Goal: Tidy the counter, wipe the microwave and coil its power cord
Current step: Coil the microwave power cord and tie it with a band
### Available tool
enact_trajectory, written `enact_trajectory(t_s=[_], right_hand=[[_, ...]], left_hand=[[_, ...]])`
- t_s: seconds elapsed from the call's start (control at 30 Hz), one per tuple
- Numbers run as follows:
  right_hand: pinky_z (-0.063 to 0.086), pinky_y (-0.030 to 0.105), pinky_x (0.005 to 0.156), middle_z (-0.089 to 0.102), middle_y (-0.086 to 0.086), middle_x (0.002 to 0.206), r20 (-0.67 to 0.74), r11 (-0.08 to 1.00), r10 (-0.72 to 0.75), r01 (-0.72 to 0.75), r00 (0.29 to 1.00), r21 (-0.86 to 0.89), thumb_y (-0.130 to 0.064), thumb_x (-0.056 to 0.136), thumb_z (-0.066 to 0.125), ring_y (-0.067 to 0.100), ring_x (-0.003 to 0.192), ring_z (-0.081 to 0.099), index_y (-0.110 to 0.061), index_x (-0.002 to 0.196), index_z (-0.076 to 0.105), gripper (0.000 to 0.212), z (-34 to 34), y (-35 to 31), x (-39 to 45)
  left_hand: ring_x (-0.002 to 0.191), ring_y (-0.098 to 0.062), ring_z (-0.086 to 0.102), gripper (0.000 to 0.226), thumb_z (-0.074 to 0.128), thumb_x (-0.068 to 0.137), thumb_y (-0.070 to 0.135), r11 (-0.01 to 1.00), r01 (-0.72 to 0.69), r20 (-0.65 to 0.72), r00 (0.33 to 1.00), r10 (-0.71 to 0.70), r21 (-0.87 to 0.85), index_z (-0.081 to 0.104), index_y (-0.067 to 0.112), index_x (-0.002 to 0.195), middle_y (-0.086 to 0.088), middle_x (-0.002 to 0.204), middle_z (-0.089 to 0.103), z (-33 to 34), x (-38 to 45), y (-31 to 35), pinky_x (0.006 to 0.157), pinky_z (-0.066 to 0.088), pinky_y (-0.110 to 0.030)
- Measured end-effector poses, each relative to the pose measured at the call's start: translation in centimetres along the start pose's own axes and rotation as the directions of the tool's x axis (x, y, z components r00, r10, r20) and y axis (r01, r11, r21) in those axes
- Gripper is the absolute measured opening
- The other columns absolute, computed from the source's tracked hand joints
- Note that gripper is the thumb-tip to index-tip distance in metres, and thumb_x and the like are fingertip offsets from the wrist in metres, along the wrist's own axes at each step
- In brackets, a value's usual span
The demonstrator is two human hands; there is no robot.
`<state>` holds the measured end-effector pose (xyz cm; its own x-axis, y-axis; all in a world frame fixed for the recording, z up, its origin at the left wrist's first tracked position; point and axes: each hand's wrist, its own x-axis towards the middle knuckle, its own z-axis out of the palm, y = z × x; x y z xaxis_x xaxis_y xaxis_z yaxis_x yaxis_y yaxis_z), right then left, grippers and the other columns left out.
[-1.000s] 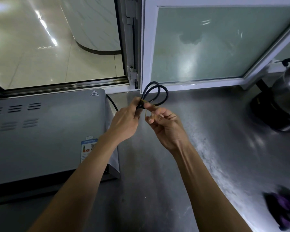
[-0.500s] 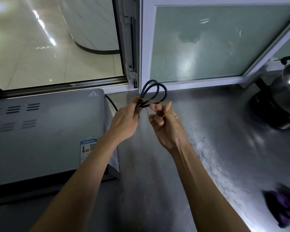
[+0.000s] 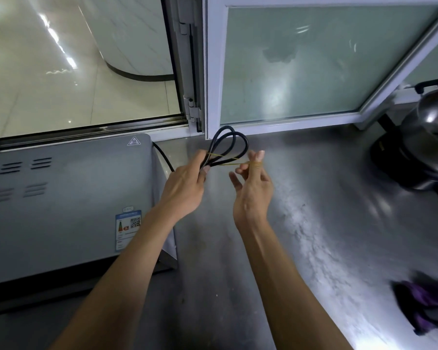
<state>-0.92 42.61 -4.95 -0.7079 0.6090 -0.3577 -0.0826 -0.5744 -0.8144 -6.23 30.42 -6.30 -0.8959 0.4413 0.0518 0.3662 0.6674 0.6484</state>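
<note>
The grey microwave (image 3: 61, 198) stands at the left on the steel counter (image 3: 314, 198). Its black power cord (image 3: 228, 145) runs from behind the microwave's back right corner and is folded into loops. My left hand (image 3: 185, 188) grips the bundled loops just below their tops, above the counter. A yellow rubber band (image 3: 225, 160) goes round the bundle and stretches to the right. My right hand (image 3: 250, 185) holds the band hooked over two raised fingers, a short way right of the cord.
A steel pot with a lid (image 3: 430, 137) sits on a black cooker at the far right. A purple cloth (image 3: 425, 304) lies at the counter's lower right. A frosted window (image 3: 301, 64) closes off the back; an open pane lies above the microwave.
My right hand has moved right, away from the cord, and stretched the rubber band out from the bundle. My left hand keeps its grip on the loops.
</note>
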Motion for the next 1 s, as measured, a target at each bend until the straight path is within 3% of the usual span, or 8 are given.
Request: enact_trajectory(t_s=[0.1,0.2,0.27,0.43,0.6,0.8,1.0], right_hand=[[0.057,0.044,0.093,0.057,-0.002,0.071,-0.056,0.997,0.036,-0.040,0.998,-0.064,-0.055,0.090,0.061,0.013,0.082,0.061,-0.022,0.063,0.073,0.045,-0.3,0.3,0.3],[0.056,0.045,0.094,0.065,-0.002,0.082,-0.062,0.990,0.066,-0.073,0.996,-0.122,-0.064,0.084,0.061,0.012,0.091,0.066,-0.020,0.087,0.075,0.046,-0.5,0.1,0.7],[0.056,0.047,0.095,0.071,-0.002,0.092,-0.036,0.977,0.096,-0.101,0.995,-0.188,-0.072,0.074,0.060,0.012,0.098,0.068,-0.017,0.100,0.075,0.062,-0.7,-0.1,0.8],[0.053,0.053,0.095,0.076,0.001,0.098,0.093,0.925,0.142,-0.098,0.986,-0.367,-0.081,0.068,0.056,0.012,0.103,0.068,-0.014,0.092,0.075,0.073,-1.6,-1.2,1.0],[0.054,0.054,0.094,0.076,0.002,0.096,0.144,0.897,0.069,0.001,0.987,-0.441,-0.075,0.079,0.058,0.014,0.101,0.070,-0.015,0.086,0.075,0.062,-2.2,-2.8,2.2],[0.053,0.053,0.094,0.077,0.003,0.092,0.227,0.859,0.057,0.068,0.972,-0.508,-0.068,0.085,0.058,0.015,0.098,0.071,-0.012,0.094,0.075,0.060,-2.3,-4.3,2.2],[0.056,0.051,0.090,0.077,0.001,0.091,0.250,0.780,0.063,0.108,0.966,-0.616,-0.071,0.080,0.062,0.016,0.095,0.071,-0.016,0.089,0.076,0.057,-2.4,-4.9,2.8]], left_hand=[[0.060,-0.030,0.054,0.018,0.036,0.107,0.027,1.000,-0.009,-0.011,1.000,0.009,0.015,0.026,0.038,0.097,-0.009,0.072,0.058,0.1,-0.1,-0.2,0.061,0.049,-0.049],[0.061,-0.027,0.055,0.008,0.036,0.107,0.027,0.999,-0.034,-0.032,0.999,0.035,0.017,0.032,0.032,0.102,-0.008,0.073,0.058,0.0,0.0,-0.2,0.061,0.049,-0.050],[0.062,-0.026,0.056,0.003,0.037,0.107,0.027,0.998,-0.053,-0.038,0.998,0.054,0.027,0.034,0.029,0.106,-0.007,0.075,0.059,-0.1,0.2,0.1,0.061,0.049,-0.048],[0.062,-0.024,0.056,0.008,0.039,0.106,0.026,0.985,-0.125,0.009,0.992,0.125,0.120,0.033,0.030,0.103,-0.005,0.075,0.059,-0.5,0.2,0.3,0.057,0.046,-0.041],[0.060,-0.020,0.052,0.008,0.040,0.106,0.024,0.955,-0.202,0.042,0.979,0.198,0.217,0.041,0.020,0.114,-0.003,0.076,0.057,-0.7,0.2,-0.1,0.053,0.037,-0.029],[0.061,-0.024,0.052,0.008,0.044,0.105,0.020,0.939,-0.247,0.097,0.968,0.230,0.239,0.041,0.022,0.112,-0.001,0.078,0.054,-0.8,0.4,-0.5,0.055,0.043,-0.039],[0.065,-0.025,0.057,0.020,0.045,0.104,0.016,0.905,-0.310,0.171,0.948,0.270,0.291,0.036,0.028,0.116,-0.003,0.090,0.059,-0.6,-0.1,-1.0,0.056,0.047,-0.037]])
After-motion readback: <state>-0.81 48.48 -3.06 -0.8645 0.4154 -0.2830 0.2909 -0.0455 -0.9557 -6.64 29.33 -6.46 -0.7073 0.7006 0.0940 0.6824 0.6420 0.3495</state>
